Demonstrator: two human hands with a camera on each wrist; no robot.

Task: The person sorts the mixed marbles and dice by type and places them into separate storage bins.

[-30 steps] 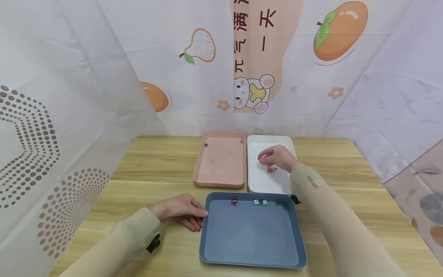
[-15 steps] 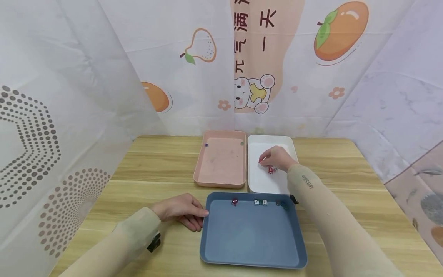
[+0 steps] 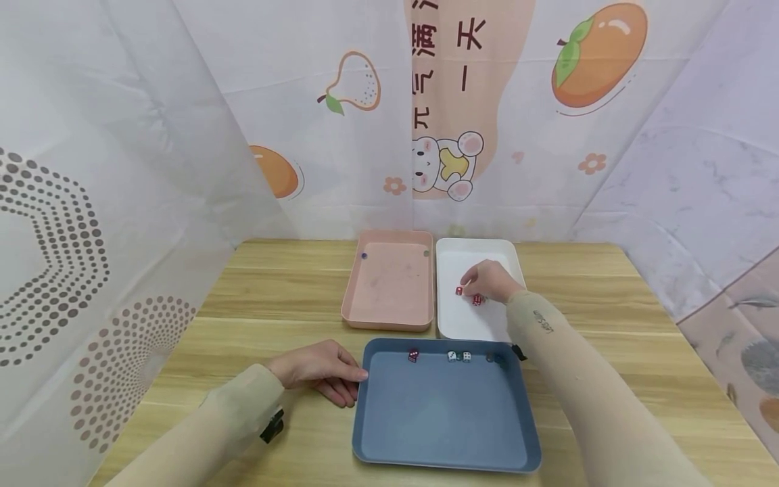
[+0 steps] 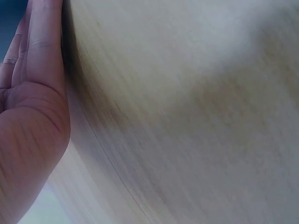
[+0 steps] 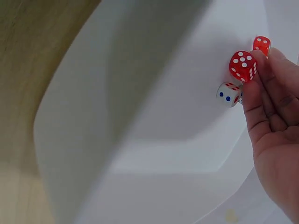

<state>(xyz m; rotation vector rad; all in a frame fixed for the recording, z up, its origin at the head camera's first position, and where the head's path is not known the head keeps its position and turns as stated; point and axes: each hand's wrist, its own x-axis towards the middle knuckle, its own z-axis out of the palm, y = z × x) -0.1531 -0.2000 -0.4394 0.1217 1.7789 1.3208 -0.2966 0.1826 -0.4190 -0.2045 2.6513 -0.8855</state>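
Note:
My left hand point(image 3: 319, 370) holds the left edge of the blue-grey tray point(image 3: 529, 406), its thumb over the rim and the other fingers outside the wall. In the left wrist view the side of that hand point(image 4: 39, 93) lies along the wooden table. Over the white tray point(image 3: 447, 325), my right hand point(image 3: 493, 281) has its fingertips right beside a red die point(image 3: 459, 291). A larger-looking red die point(image 5: 243, 66) sits by the fingers in the right wrist view, with a white die point(image 5: 229, 94) close by. Another white die is partly hidden behind the fingers.
At the back left stands a pink tray point(image 3: 389, 323) with a blue bead point(image 3: 364, 256) and a greenish bead point(image 3: 426, 253). Inside the blue-grey tray's far edge lie a dark red die point(image 3: 413, 355), two white dice point(image 3: 466, 356) and several small dark green pieces point(image 3: 499, 358).
The right hand has come slightly toward me and lowered the red die, which now shows fully beside the fingertips. My left hand has stayed put on the tray edge.

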